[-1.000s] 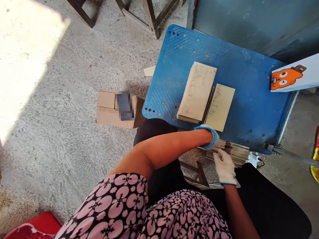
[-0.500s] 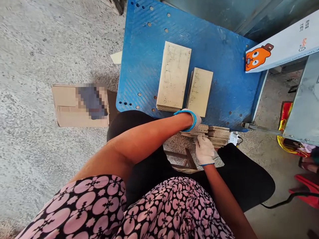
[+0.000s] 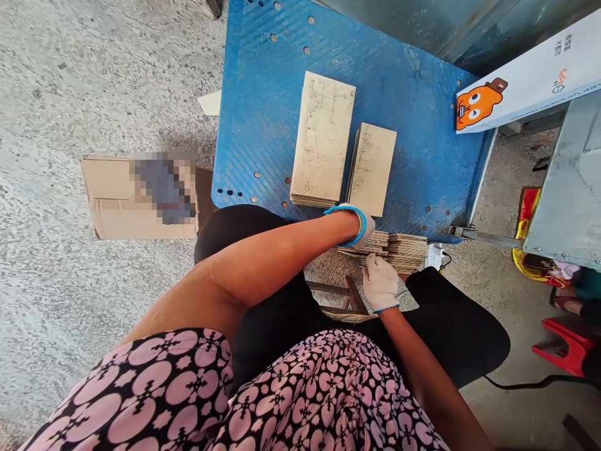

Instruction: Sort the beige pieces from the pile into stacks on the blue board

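The stack of thin brown rectangular wooden sheets (image 3: 404, 249) sits low in the head view, just beyond the person's lap and partly under the near edge of the blue perforated plastic worktop (image 3: 263, 113). The left hand (image 3: 362, 227), in a white glove with a blue cuff, lies over the stack's left end; its fingers are hidden, so its grip cannot be told. The white-gloved right hand (image 3: 380, 282) curls narrowly against the stack's near edge, holding it. On the worktop lie a larger pile of beige rectangular boards (image 3: 322, 139) and, just beside it, a smaller beige pile (image 3: 374, 168). A brown cardboard box (image 3: 113, 197) rests on the concrete floor to the left.
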Demonstrator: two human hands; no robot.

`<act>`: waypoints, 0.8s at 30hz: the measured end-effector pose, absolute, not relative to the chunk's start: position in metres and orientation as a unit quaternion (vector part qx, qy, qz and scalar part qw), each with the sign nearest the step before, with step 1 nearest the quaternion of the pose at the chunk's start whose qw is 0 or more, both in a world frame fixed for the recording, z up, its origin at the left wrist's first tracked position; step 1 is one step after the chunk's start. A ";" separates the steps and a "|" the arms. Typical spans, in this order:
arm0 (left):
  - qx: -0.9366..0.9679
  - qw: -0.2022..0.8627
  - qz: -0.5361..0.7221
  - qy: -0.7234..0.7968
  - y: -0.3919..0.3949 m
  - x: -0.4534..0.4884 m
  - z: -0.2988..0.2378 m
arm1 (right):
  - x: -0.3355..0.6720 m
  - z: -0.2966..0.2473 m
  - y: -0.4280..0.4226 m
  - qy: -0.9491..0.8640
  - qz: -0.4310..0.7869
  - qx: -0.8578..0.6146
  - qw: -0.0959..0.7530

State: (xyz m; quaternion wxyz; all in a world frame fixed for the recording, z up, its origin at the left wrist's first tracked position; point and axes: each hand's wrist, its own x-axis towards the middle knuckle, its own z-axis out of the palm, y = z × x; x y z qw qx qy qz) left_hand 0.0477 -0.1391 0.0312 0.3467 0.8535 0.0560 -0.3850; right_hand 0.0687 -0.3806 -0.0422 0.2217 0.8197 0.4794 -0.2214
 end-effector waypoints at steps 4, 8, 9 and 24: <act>0.857 0.345 -0.381 0.036 -0.144 0.048 0.027 | 0.071 -0.043 -0.385 0.482 -0.240 0.813 0.222; 0.866 0.314 -0.390 0.002 -0.149 0.048 0.023 | 0.074 -0.044 -0.383 0.503 -0.279 0.790 0.212; 0.867 0.313 -0.389 0.007 -0.149 0.048 0.022 | 0.075 -0.045 -0.381 0.508 -0.285 0.786 0.209; 0.849 0.312 -0.426 -0.016 -0.152 0.045 0.022 | 0.106 -0.010 -0.343 0.529 -0.337 0.745 0.226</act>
